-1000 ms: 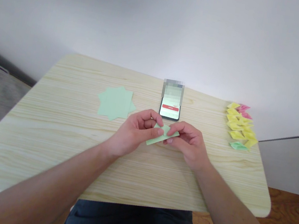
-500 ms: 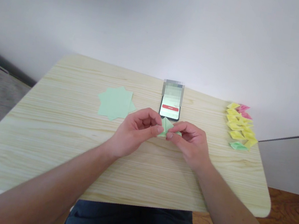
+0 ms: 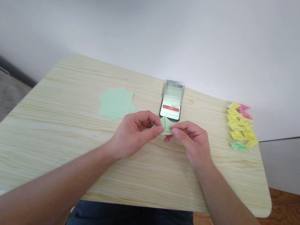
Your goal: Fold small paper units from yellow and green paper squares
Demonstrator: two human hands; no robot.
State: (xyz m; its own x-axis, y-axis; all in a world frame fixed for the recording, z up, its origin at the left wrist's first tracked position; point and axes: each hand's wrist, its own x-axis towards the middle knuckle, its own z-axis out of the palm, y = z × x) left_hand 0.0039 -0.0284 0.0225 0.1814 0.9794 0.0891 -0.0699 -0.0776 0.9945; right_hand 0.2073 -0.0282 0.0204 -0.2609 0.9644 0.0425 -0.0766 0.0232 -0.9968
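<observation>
A small piece of folded green origami paper (image 3: 166,124) is pinched between both hands, its pointed top facing away from me. My left hand (image 3: 137,130) grips its left side between thumb and fingers. On the right side, my right hand (image 3: 191,138) pinches it, with one fingertip showing below the paper. Parts of the paper are hidden behind the thumbs. Just beyond the paper lies a phone (image 3: 170,112) with a lit screen and a red bar. Left of my left hand is a stack of green paper squares (image 3: 116,103), fanned at different angles.
Several folded yellow paper pieces (image 3: 237,135) lie in rows at the table's right side, with pink folded pieces (image 3: 245,110) behind and a green folded piece (image 3: 239,146) in front. The wooden table (image 3: 58,128) meets a white wall (image 3: 152,32).
The folded paper has turned slightly between my fingers. My right thumb has moved up a little on it, and a fingertip now shows beneath. The things on the table have not moved.
</observation>
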